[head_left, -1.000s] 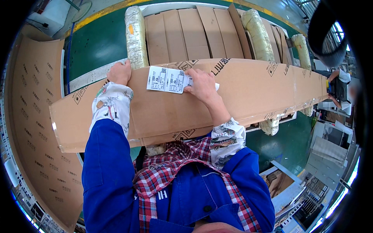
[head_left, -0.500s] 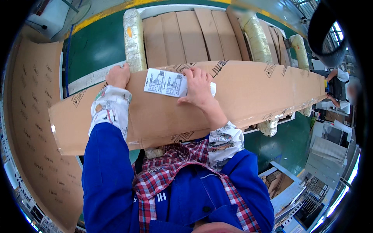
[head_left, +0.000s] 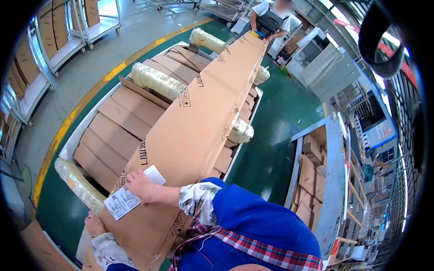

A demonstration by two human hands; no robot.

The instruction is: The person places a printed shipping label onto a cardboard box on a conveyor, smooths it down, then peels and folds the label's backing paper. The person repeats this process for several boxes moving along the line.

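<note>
A long brown cardboard box (head_left: 181, 149) stretches from just in front of me to the far end of the stack. On its near part lies a white printed label sheet (head_left: 121, 204). My right hand (head_left: 143, 185) rests over this sheet with bent fingers closed on it; a blank white end (head_left: 154, 175) sticks out past the hand. Just nearer, my left hand (head_left: 94, 225) curls its fingers over the box's left edge, beside the label. The undersides of both hands are hidden.
Beneath the long box, flat cartons (head_left: 113, 131) lie on a pallet with film-wrapped padded posts (head_left: 158, 81). At the far end a co-worker (head_left: 271, 18) has both hands by a yellow-and-blue object (head_left: 257, 35). A grey bin (head_left: 312, 171) of cardboard stands right; carts (head_left: 68, 40) stand far left.
My view has swung toward the right, so the box now runs away from me to the co-worker. My right hand stays on the label sheet and my left at the box's edge.
</note>
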